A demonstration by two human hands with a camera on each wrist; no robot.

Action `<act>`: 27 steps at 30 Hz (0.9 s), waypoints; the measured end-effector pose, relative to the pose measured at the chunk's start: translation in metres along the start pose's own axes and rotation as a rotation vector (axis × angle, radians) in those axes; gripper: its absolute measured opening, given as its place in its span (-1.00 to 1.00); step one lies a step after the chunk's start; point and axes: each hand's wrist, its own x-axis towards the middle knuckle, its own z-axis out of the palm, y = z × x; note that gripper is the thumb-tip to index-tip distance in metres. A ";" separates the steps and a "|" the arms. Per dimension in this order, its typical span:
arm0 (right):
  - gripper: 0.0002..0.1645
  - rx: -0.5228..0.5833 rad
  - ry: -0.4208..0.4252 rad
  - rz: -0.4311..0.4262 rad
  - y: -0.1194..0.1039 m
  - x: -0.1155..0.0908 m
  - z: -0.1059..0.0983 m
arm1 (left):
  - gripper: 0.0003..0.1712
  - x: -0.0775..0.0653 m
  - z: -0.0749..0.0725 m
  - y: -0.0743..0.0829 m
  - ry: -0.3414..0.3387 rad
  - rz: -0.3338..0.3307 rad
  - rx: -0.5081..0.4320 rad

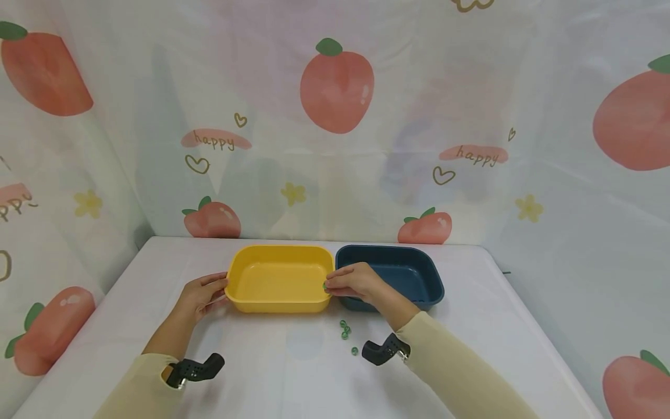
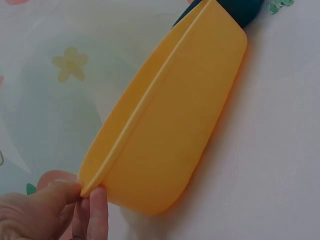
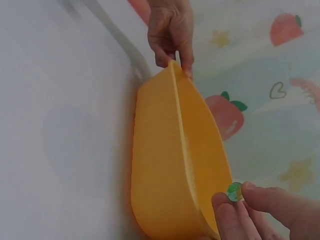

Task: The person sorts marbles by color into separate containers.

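A yellow rectangular basin (image 1: 280, 306) stands on the white table, and my left hand (image 1: 201, 295) pinches its left rim between thumb and fingers. In the left wrist view the thumb lies over the rim of the basin (image 2: 165, 120) with fingers against the outer wall. My right hand (image 1: 356, 281) is at the basin's right rim, pinching a green glass marble (image 3: 234, 191) between thumb and fingertips. The inside of the yellow basin shows no marbles in the head view. Several more green marbles (image 1: 344, 336) lie on the table in front, below the right hand.
A dark blue basin (image 1: 419, 273) stands close against the yellow one on the right, partly covered by my right hand and forearm. Behind the table (image 1: 282, 372) hangs a fruit-printed cloth (image 1: 335, 174), which also runs along the left side. A black strap mount sits on each wrist.
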 end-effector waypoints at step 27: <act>-0.67 -0.091 0.073 -0.015 0.005 0.008 0.013 | -0.40 0.001 -0.001 -0.001 -0.001 -0.001 -0.004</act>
